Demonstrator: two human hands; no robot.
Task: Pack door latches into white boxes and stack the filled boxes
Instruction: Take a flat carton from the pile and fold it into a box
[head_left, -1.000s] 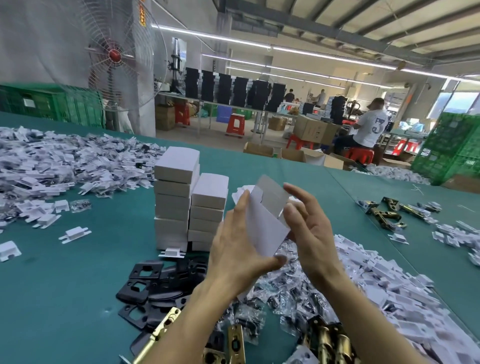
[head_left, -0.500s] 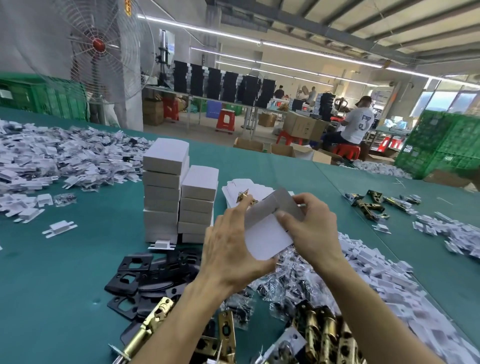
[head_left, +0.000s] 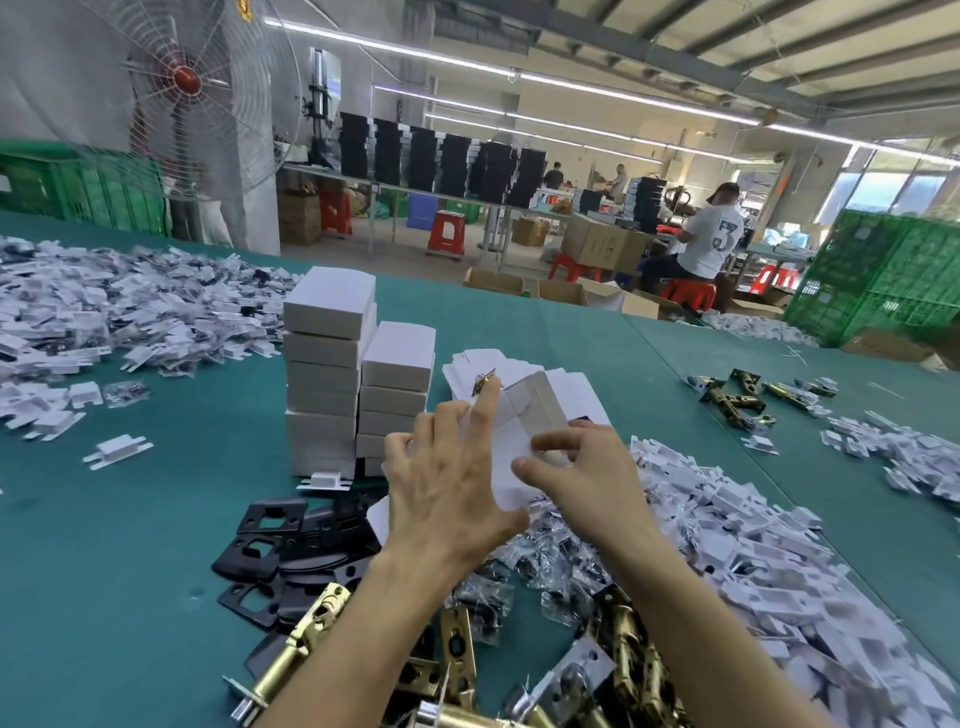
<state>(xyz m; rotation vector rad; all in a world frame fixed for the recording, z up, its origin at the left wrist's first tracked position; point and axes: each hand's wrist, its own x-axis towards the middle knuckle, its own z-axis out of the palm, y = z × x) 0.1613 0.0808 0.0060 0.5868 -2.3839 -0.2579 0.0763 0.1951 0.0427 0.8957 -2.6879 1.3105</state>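
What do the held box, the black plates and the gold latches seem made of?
Box: thin white cardboard, matte, creased at folds. Plates: likely stamped metal, matte black, with punched holes. Latches: metal, shiny brass-coloured, reflecting light.

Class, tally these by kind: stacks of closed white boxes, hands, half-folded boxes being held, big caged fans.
Stacks of closed white boxes: 2 (taller stack, shorter stack)
Hands: 2 (left hand, right hand)
Half-folded box: 1
Big caged fan: 1
Total: 6
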